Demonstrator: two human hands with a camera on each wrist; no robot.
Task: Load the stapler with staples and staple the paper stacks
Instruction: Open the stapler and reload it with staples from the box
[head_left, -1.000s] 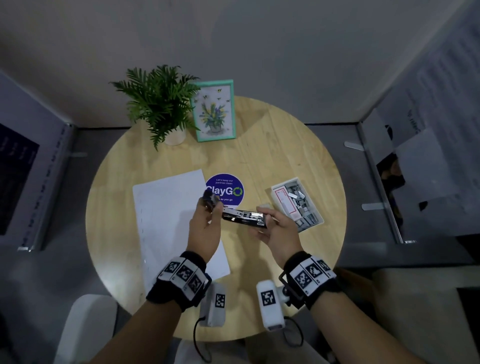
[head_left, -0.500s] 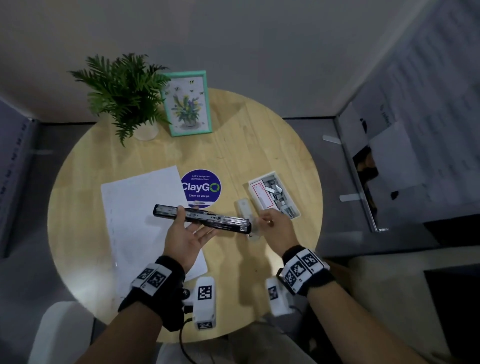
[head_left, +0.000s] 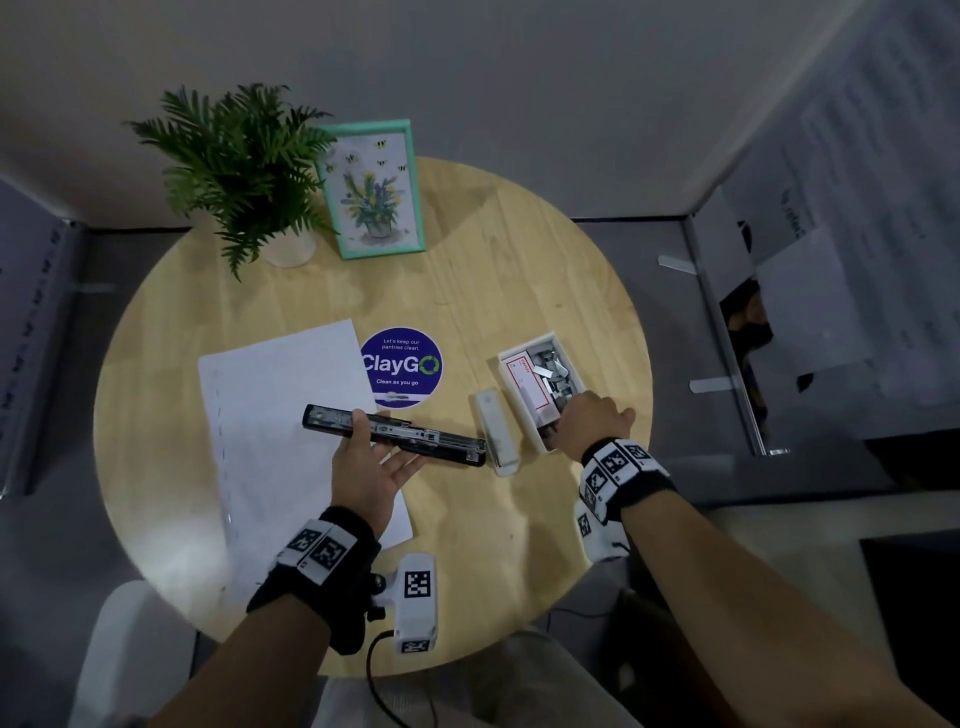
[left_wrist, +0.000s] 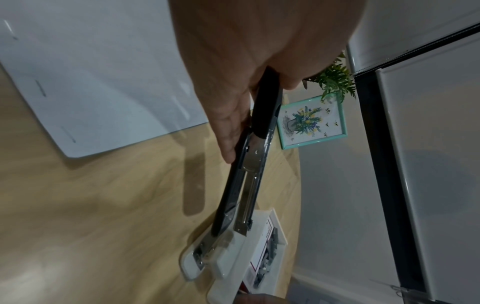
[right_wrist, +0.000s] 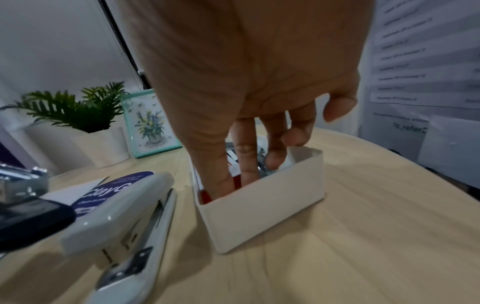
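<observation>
A black stapler (head_left: 395, 436) is swung open flat, its metal staple channel facing up. My left hand (head_left: 387, 439) holds it above the paper stack (head_left: 275, 426), thumb on top and fingers underneath; the left wrist view shows the same grip on the stapler (left_wrist: 249, 164). To the right, my right hand (head_left: 563, 418) reaches into the white staple box (head_left: 524, 410). In the right wrist view its fingers (right_wrist: 246, 156) point down among loose staple strips, with the tips hidden behind the box wall (right_wrist: 259, 216). Nothing shows between them.
A white stapler (head_left: 496, 434) lies closed on the round wooden table (head_left: 519, 270), between the black stapler and the box. A purple ClayGo sticker (head_left: 401, 366) sits mid-table. A potted plant (head_left: 244, 171) and a framed picture (head_left: 374, 192) stand at the back.
The black stapler has been swung open flat. My right hand let go of its end and moved right into the staple box. My left hand keeps hold of the stapler.
</observation>
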